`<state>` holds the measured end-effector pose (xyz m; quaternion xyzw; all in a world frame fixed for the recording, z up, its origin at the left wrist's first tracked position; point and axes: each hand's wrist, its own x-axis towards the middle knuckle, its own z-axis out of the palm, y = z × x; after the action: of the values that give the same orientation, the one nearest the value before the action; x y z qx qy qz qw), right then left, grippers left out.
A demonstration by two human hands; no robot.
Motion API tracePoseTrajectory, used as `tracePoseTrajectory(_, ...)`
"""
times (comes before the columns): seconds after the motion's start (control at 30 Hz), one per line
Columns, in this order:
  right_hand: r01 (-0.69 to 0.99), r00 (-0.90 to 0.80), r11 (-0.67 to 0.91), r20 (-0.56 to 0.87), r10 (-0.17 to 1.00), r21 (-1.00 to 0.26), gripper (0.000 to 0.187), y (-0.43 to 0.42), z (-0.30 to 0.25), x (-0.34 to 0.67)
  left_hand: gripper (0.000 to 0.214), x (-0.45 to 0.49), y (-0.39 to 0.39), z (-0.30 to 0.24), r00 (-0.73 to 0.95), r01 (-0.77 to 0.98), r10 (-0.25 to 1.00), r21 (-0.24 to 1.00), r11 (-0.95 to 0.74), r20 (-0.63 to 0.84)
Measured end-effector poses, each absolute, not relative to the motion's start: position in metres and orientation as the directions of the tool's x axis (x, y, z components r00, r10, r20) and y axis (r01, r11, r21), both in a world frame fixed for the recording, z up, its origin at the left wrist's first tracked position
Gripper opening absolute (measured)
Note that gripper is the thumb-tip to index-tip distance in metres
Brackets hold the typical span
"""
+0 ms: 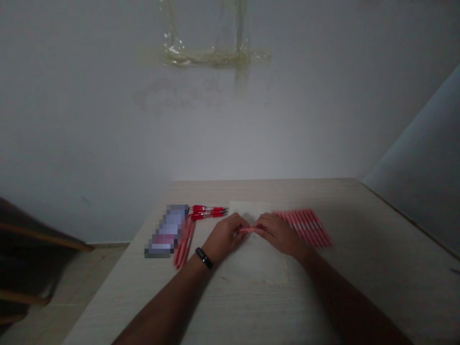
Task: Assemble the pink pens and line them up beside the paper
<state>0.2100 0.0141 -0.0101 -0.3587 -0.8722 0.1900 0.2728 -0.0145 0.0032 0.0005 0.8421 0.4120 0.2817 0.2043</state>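
Observation:
My left hand and my right hand meet over a pale square of paper or cloth lying on the table. Between their fingertips they hold a pink pen lying crosswise, its middle hidden by my fingers. Just beyond my right hand lies a fanned row of several pink pens. Past my left hand are several red pens with metal tips, and several pink pens lie lengthwise beside a flat, pixelated box. A black wristband circles my left wrist.
The light wood-grain table ends at a white wall with old tape stuck on it. A dark chair with wooden bars stands on the tiled floor to the left of the table.

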Motion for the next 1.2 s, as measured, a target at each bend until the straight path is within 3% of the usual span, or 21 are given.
tracePoseTrajectory(0.07, 0.523, -0.578, 0.669, 0.358, 0.734, -0.528, 0.005, 0.013, -0.008, 0.209, 0.012, -0.015, 0.003, 0.001, 0.499, 0.586, 0.811, 0.571, -0.575, 0.305)
tracePoseTrajectory(0.27, 0.555, -0.549, 0.675, 0.396, 0.736, -0.485, 0.012, 0.015, -0.008, 0.211, 0.014, -0.018, 0.005, 0.001, 0.479, 0.6, 0.824, 0.572, -0.559, 0.302)
tracePoseTrajectory(0.77, 0.571, -0.628, 0.681, 0.291, 0.722, -0.458, 0.031, 0.013, -0.01, 0.213, 0.018, -0.019, 0.01, -0.01, 0.391, 0.606, 0.869, 0.626, -0.491, 0.303)
tracePoseTrajectory(0.97, 0.672, -0.553, 0.608, 0.259, 0.792, -0.424, 0.027, 0.021, -0.009, 0.223, 0.013, -0.021, 0.011, -0.008, 0.331, 0.656, 0.876, 0.583, -0.481, 0.35)
tracePoseTrajectory(1.2, 0.724, -0.435, 0.535, 0.315, 0.844, -0.436, 0.027, 0.026, -0.01, 0.23, 0.022, -0.02, 0.013, -0.014, 0.238, 0.66, 0.924, 0.648, -0.38, 0.299)
